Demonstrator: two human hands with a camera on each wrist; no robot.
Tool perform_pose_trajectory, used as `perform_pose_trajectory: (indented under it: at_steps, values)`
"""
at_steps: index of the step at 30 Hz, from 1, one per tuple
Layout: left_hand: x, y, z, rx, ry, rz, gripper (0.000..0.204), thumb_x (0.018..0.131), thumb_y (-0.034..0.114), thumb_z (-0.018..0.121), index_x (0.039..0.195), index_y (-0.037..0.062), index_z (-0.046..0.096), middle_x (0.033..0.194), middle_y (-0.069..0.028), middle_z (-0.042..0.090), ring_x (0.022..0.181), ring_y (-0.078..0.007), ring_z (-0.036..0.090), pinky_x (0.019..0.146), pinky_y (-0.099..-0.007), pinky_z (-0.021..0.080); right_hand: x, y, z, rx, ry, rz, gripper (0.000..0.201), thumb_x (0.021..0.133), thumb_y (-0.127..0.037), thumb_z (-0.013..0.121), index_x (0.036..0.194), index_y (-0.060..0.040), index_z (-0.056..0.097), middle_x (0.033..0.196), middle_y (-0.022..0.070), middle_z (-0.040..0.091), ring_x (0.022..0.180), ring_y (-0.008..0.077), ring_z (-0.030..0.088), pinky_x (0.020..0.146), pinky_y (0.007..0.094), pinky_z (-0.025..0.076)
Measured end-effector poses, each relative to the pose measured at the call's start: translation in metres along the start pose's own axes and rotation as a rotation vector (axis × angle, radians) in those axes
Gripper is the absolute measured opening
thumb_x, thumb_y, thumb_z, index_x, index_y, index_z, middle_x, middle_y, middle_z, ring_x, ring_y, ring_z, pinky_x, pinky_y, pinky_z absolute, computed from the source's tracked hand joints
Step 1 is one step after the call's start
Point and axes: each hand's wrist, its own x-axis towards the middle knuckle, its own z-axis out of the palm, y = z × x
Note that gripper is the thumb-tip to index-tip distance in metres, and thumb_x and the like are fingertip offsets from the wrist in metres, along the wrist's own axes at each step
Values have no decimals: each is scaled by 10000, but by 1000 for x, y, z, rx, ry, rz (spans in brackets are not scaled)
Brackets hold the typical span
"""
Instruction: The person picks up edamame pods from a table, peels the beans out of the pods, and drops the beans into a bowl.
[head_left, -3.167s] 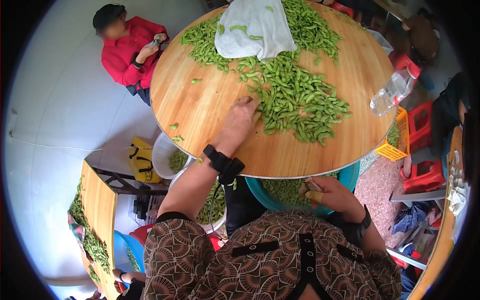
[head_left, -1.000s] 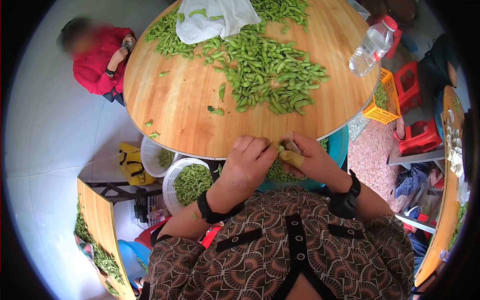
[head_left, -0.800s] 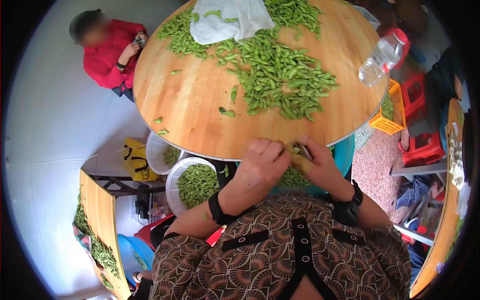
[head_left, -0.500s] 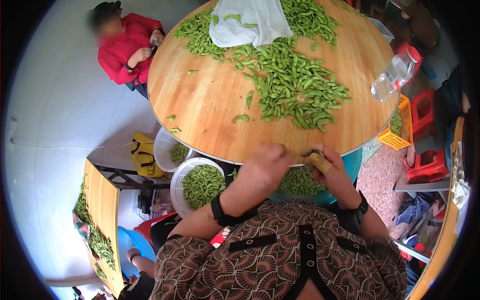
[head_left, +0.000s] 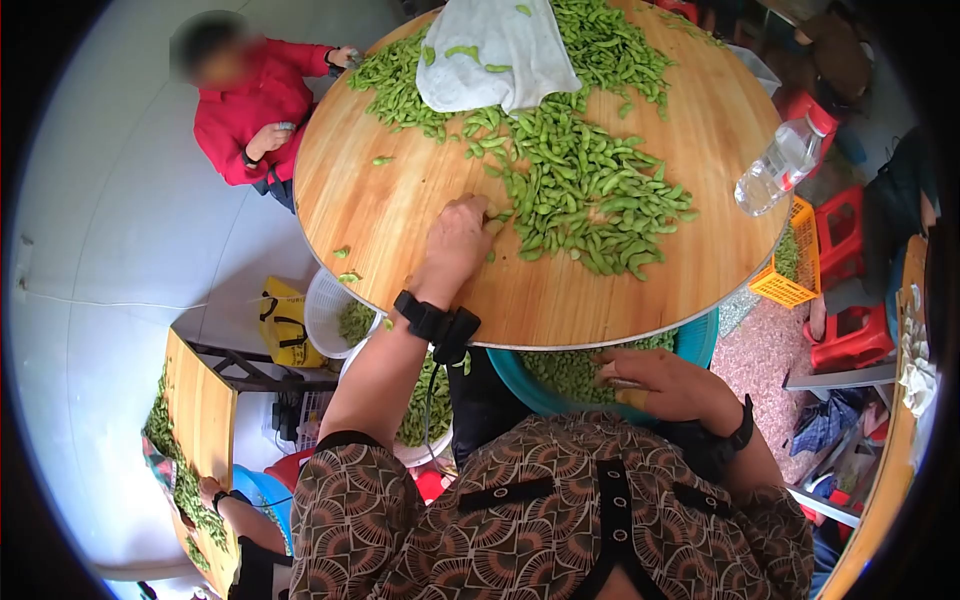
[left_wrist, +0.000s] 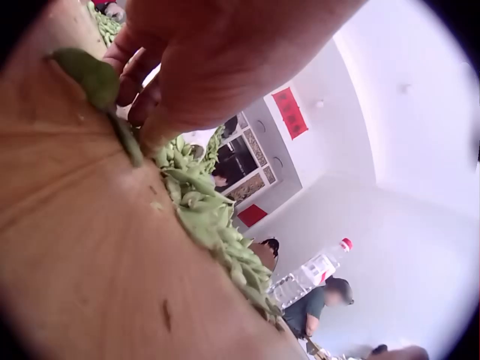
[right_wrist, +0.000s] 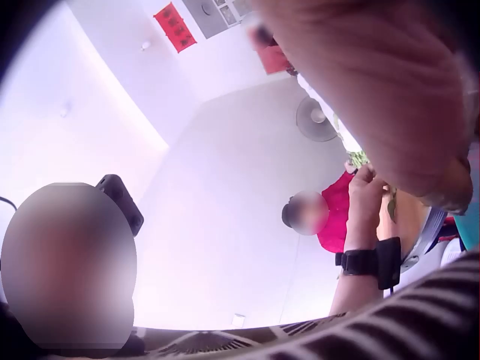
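Observation:
On the round wooden table (head_left: 380, 235) lies a heap of green edamame pods (head_left: 600, 205). My left hand (head_left: 460, 240) reaches to the heap's near left edge. In the left wrist view its curled fingers and thumb pinch at an edamame pod (left_wrist: 126, 139), with a broader green pod (left_wrist: 88, 77) beside the fingertips. Over the teal basin (head_left: 505, 378) of shelled beans, my right hand (head_left: 665, 385) has its fingers bent around a small grey, metal-looking piece (head_left: 625, 383), mostly hidden. Yellowish wrapping covers its thumb. The right wrist view shows mainly the back of that hand (right_wrist: 390, 97).
A white cloth (head_left: 495, 60) covers part of the heap. A water bottle (head_left: 780, 165) stands at the table's right edge. White baskets (head_left: 328, 310) of pods stand below left, an orange crate (head_left: 790, 275) at right. A person in red (head_left: 255, 100) is at the far left.
From close together over the basin, my left hand has moved forward to the pods at the heap's edge, as it was 3.2 s ago. My right hand has stayed over the basin.

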Motion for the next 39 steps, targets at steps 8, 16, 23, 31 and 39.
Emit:
perform_pose_trajectory:
  at_steps: [8, 16, 23, 31, 39]
  values:
    - [-40, 17, -25, -326, 90, 58, 135, 832, 59, 670, 875, -1, 557, 791, -147, 611, 689, -276, 616, 610, -344, 476, 17, -9, -11, 195, 66, 331, 210, 925, -151, 524, 1110, -52, 546, 767, 63, 592, 560, 171, 560, 525, 290, 447]
    - [-83, 87, -46, -583, -161, 87, 167, 832, 9, 654, 991, 19, 606, 811, -115, 603, 704, -248, 597, 633, -324, 471, 55, -24, -9, 460, 291, 337, 314, 934, -119, 486, 1240, -51, 473, 755, 40, 596, 561, 122, 514, 558, 287, 425]
    - [-83, 91, -44, -570, -113, 180, 156, 822, -28, 639, 974, 7, 647, 853, -116, 611, 754, -252, 610, 650, -314, 473, 47, -25, -7, 379, 286, 314, 339, 902, -84, 495, 1235, -30, 469, 831, 123, 629, 773, 227, 644, 694, 336, 475]
    - [-87, 95, -46, -646, -171, 171, 160, 829, -36, 637, 977, 21, 657, 854, -103, 610, 742, -229, 609, 636, -294, 466, 45, -19, -1, 145, 331, 145, 332, 878, -59, 546, 1200, -31, 471, 938, 227, 619, 916, 435, 598, 755, 444, 473]
    - [-89, 98, -53, -703, -268, 124, 177, 802, -38, 643, 969, 20, 638, 847, -138, 601, 766, -306, 620, 644, -349, 485, 39, -37, -7, 172, 267, 221, 284, 890, -78, 535, 1162, -29, 471, 925, 243, 614, 916, 452, 585, 727, 468, 465]
